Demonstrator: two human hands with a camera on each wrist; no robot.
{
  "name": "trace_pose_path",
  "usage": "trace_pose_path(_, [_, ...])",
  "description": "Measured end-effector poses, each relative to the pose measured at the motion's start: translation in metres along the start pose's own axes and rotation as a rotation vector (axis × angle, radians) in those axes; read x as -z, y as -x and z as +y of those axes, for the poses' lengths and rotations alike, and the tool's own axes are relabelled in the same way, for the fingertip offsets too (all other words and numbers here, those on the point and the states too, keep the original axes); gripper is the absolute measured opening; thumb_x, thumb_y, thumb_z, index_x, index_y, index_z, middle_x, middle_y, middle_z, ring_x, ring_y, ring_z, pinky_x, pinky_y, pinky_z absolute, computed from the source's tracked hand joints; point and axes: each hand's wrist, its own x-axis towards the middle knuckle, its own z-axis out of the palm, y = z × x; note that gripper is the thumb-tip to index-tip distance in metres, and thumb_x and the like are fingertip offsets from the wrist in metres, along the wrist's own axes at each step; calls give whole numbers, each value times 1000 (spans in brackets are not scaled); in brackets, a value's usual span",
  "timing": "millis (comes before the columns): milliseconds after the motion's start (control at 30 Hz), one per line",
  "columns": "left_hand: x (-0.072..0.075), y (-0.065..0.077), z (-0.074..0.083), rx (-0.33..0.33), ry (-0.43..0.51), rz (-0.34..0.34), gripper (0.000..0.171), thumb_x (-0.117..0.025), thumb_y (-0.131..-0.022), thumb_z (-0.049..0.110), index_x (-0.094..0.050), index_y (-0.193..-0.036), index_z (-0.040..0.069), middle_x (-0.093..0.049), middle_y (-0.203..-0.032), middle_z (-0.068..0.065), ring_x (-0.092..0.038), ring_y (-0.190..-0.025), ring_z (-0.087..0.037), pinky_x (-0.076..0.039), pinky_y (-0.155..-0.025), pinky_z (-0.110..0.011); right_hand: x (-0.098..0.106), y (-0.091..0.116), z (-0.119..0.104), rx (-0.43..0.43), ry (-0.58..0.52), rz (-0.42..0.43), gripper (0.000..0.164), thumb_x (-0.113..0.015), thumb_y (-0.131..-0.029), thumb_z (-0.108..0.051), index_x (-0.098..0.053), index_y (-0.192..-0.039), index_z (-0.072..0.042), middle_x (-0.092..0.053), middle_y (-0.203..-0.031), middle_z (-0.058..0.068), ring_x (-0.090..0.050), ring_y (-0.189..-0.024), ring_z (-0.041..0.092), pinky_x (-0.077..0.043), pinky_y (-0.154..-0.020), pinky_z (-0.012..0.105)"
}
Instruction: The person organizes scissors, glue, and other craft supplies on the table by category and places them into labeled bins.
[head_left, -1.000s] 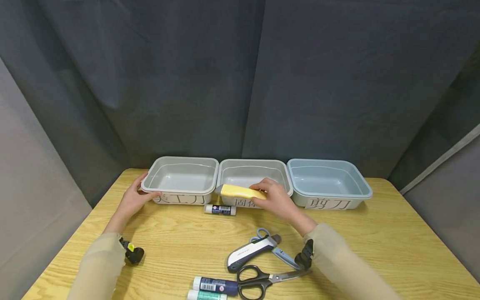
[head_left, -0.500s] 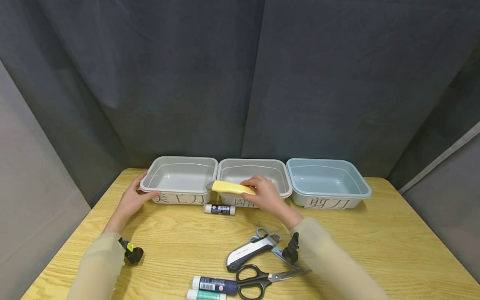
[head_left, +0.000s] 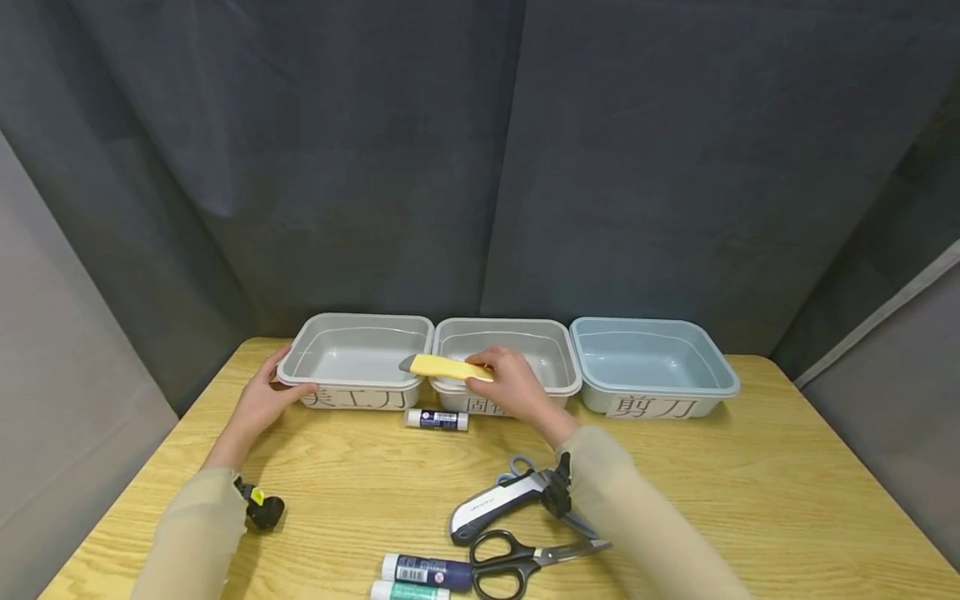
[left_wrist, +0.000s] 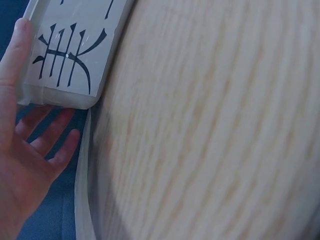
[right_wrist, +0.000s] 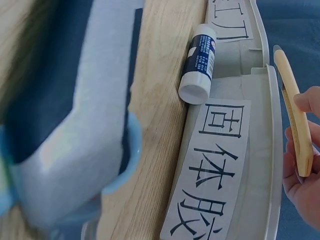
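The right wrist view shows curled fingers, hidden from the head view, as the right hand pinches the yellow cutter. That hand reaches over the middle bin, cutter jutting leftward; the left hand grips the left bin.

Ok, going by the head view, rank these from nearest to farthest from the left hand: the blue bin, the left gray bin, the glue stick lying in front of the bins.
From the left hand:
1. Left gray bin: touching the hand, at its fingers and thumb.
2. Glue stick: off to the hand's right.
3. Blue bin: far right end of the row.
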Motion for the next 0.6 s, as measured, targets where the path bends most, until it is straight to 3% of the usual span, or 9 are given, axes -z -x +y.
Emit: trace_pose_path(600, [2,2,1,-5,16,-7,97,-72,-74,43,-14,-147,17,-28,-144,-21,-38,-122,-38,-35,-97,-50,-15,-16,-6,-22,-10,-11,28,-69,-76,-16,-69,-102,-6,-62,-93,6,-55,-83,17,-46,-73,29])
